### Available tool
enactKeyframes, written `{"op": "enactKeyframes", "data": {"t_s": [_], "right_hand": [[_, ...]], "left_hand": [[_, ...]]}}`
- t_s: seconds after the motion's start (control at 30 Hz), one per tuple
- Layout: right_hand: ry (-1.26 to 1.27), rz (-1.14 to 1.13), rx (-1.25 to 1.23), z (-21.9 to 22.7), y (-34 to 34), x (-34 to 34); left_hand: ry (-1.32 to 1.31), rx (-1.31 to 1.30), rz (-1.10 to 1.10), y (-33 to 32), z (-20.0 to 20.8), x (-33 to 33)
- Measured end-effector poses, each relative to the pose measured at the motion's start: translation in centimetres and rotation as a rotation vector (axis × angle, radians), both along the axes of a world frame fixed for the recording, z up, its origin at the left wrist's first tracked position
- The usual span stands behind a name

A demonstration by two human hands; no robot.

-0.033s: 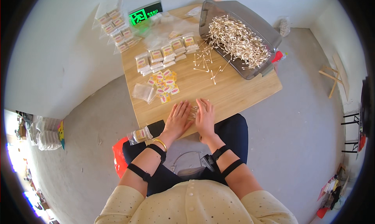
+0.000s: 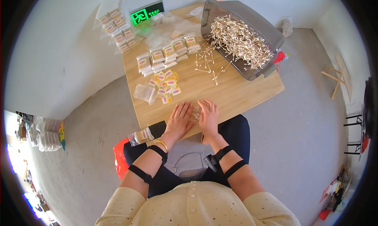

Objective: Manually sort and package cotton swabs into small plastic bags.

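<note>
A small bunch of cotton swabs [image 2: 195, 114] lies on the wooden table [image 2: 236, 90] near its front edge, between my two hands. My left hand [image 2: 180, 117] rests flat on the left of the bunch, fingers stretched out and side by side. To the right of the swabs is my right hand [image 2: 209, 117], its fingers apart and a little bent, the fingertips at the far end of the bunch. Neither hand grips anything that I can see. Part of the bunch is hidden by the hands.
A grey bin [image 2: 258, 23] full of loose swabs lies tipped at the back right. Filled swab packs [image 2: 157, 55] stand in rows at the back left, before paper cards [image 2: 167, 84] and clear bags [image 2: 145, 93]. One pack [image 2: 142, 136] sits at the front left corner.
My right hand has shifted slightly to the right, so more of the swabs shows between the hands. My left hand has stayed in place.
</note>
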State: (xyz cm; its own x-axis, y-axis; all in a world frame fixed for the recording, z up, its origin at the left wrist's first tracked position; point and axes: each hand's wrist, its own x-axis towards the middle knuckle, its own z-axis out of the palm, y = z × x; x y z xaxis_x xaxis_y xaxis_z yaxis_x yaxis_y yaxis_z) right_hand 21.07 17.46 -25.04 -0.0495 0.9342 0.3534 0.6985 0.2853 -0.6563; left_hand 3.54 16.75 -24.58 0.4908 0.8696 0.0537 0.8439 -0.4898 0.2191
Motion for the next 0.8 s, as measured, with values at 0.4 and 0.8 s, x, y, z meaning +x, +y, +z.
{"op": "enactKeyframes", "data": {"t_s": [0.4, 0.8], "right_hand": [[-0.2, -0.072, -0.008, -0.3, 3.6, 4.8], [0.123, -0.05, -0.006, 0.2, 0.7, 2.5]], "left_hand": [[-0.068, 0.002, 0.001, -0.4, 0.2, 0.0], [0.029, 0.024, 0.01, -0.5, 0.1, 0.1]]}}
